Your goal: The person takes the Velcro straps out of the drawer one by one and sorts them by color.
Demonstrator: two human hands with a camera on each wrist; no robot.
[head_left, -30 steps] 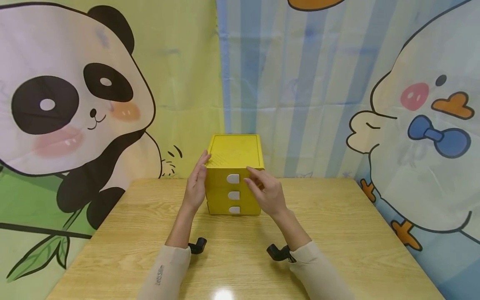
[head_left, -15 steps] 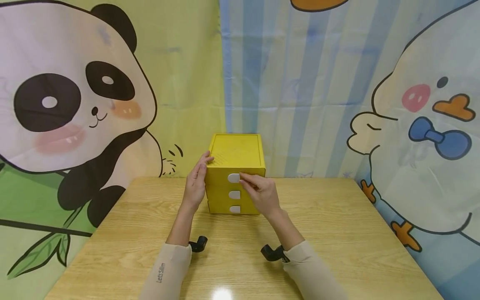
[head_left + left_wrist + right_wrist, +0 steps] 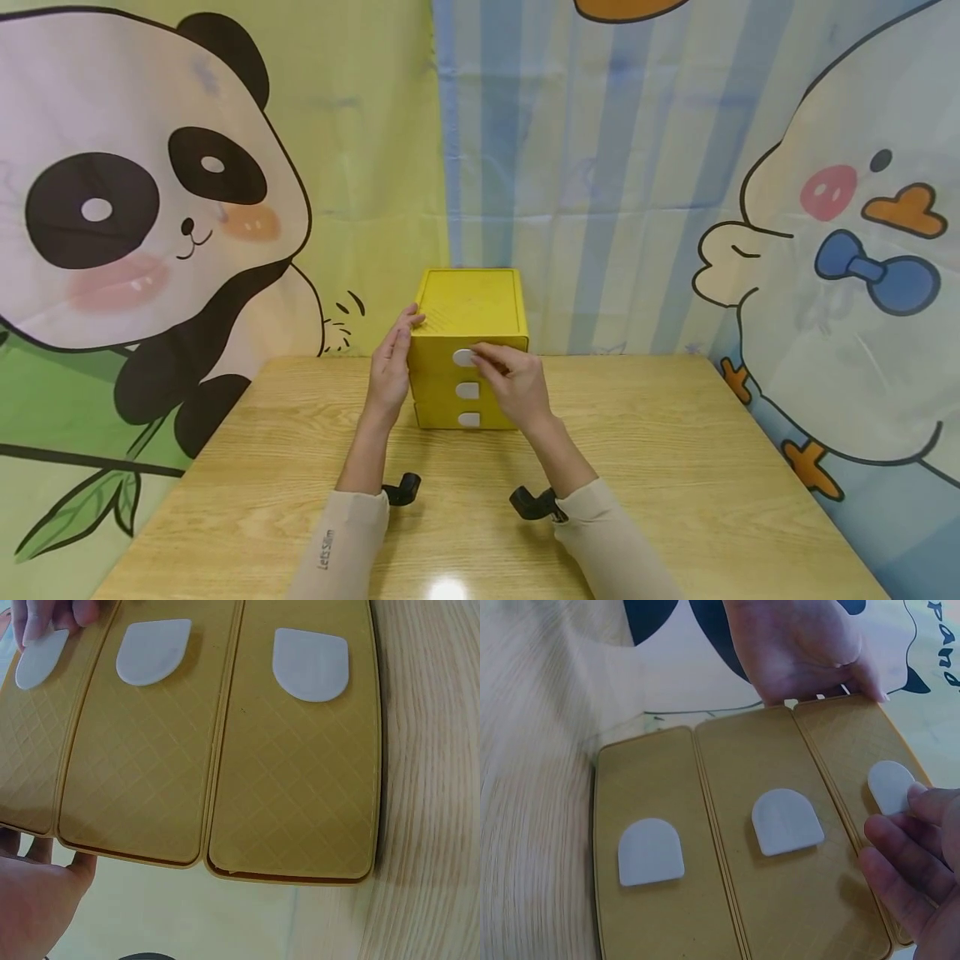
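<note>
Right grip [image 3: 520, 385] seemingly pinching top tab [image 3: 462, 357], left grip [image 3: 388, 372] unclenched against box [image 3: 472, 300], table [image 3: 660, 467], backdrop [image 3: 360, 183]

Looks like staged tabletop set with childlike decor; home, studio or other room, cannot tell. Creased printed hangings [image 3: 367, 167] behind table [image 3: 667, 467]: cartoon panda [image 3: 168, 242] at left of frame, blue stripes [image 3: 501, 125] upper centre, white bird [image 3: 840, 358] with blue bow tie [image 3: 870, 268] at right. Table wood-grained, glare [image 3: 447, 588] at bottom centre.

A printed panda [image 3: 150, 237] lies toward ten o'clock; a bird [image 3: 840, 350] with blue bow tie [image 3: 903, 279] near three; striped cloth [image 3: 592, 175] at one; wood-grained table [image 3: 450, 525] at six.
</note>
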